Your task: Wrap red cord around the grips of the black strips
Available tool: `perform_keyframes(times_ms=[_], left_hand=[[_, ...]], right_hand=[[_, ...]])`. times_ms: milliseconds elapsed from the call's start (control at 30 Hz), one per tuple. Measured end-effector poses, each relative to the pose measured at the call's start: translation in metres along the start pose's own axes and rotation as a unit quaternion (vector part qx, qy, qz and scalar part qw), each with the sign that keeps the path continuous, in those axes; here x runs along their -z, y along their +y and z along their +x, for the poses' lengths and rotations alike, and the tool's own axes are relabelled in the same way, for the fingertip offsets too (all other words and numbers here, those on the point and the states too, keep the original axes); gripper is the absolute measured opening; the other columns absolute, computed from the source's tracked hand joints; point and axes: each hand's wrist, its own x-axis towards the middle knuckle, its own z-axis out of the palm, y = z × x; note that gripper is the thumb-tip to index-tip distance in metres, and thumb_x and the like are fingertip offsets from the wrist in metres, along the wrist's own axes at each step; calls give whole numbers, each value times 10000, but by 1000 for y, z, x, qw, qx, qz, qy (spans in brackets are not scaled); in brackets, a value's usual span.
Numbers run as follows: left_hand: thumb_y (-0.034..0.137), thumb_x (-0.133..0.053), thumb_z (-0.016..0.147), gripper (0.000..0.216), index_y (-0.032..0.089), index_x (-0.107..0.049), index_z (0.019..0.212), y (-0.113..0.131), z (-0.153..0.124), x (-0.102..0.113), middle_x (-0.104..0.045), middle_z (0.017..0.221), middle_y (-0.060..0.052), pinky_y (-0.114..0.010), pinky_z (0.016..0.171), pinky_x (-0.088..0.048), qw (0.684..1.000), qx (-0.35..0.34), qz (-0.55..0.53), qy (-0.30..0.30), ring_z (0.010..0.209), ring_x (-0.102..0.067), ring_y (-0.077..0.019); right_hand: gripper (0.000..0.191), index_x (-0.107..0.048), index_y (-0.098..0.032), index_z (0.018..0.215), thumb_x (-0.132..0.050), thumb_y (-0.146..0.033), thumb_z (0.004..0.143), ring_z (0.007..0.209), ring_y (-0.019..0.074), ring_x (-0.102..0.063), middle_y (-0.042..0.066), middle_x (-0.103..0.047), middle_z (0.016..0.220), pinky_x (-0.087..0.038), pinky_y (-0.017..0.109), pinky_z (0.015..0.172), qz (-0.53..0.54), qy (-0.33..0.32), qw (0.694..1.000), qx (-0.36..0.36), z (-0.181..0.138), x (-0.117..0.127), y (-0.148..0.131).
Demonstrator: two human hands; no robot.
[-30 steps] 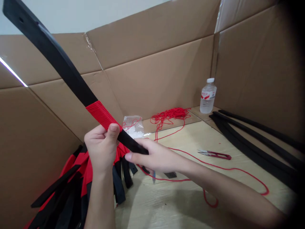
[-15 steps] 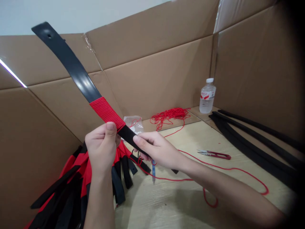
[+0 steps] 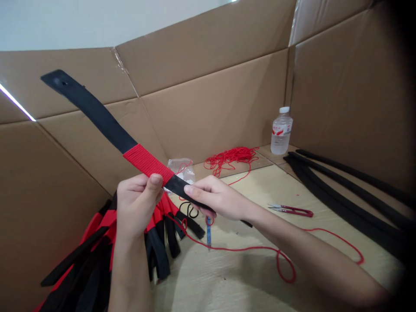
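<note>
A flat black strip (image 3: 107,123) slants up to the left across the view, with a small hole near its far end. Red cord wrapping (image 3: 147,164) winds tightly round its middle. My left hand (image 3: 138,203) is closed on the strip at the lower edge of the wrapping, thumb on top. With thumb and fingers, my right hand (image 3: 217,199) grips the bare black part further down. From beneath the left hand a loose red cord (image 3: 234,249) trails over the table, looping near my right forearm.
Several red-wrapped black strips (image 3: 87,260) lie piled at the left. Thread snips (image 3: 292,210), a blue pen-like item (image 3: 208,232) and long black strips (image 3: 351,190) lie on the table (image 3: 201,281). Behind are a red cord heap (image 3: 232,158), plastic bag (image 3: 182,169), bottle (image 3: 281,132) and cardboard walls (image 3: 211,95).
The strip's far end has dropped, so it lies at a flatter slant with its face turned. Both hands keep their grip, the right having shifted slightly to the right.
</note>
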Motion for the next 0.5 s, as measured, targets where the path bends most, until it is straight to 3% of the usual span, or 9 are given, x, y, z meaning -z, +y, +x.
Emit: perform_keyframes(times_ms=[133, 233, 333, 500], left_hand=[[566, -760, 694, 610, 166, -379, 434, -2, 3, 0, -208, 455, 71, -196, 367, -179, 999, 23, -30, -19, 396, -212, -38], [659, -740, 645, 559, 143, -575, 504, -3, 4, 0, -237, 445, 68, -196, 358, -165, 997, 42, -41, -42, 388, -206, -37], [711, -709, 630, 587, 128, -741, 692, -1, 4, -3, -348, 445, 38, -199, 351, -166, 996, 52, -36, -58, 381, -240, -42], [720, -712, 615, 589, 136, -672, 547, -1, 5, -8, -302, 410, 54, -201, 341, -176, 999, 10, -38, -22, 366, -228, -41]], right_hand=[[472, -466, -179, 587, -438, -484, 947, 351, 59, -395, -63, -441, 400, -293, 185, 389, 37, -19, 999, -27, 0, -2, 1], [514, -449, -178, 553, -554, -561, 880, 331, 49, -378, -73, -426, 383, -279, 181, 362, 67, -38, 997, -32, -1, -3, 4], [511, -429, -174, 532, -680, -518, 814, 325, 37, -361, -86, -408, 374, -248, 176, 350, 85, -67, 993, -37, -2, -4, 6], [486, -437, -177, 552, -693, -504, 803, 316, 30, -325, -97, -416, 368, -290, 186, 369, 173, -121, 976, -55, 0, -6, 6]])
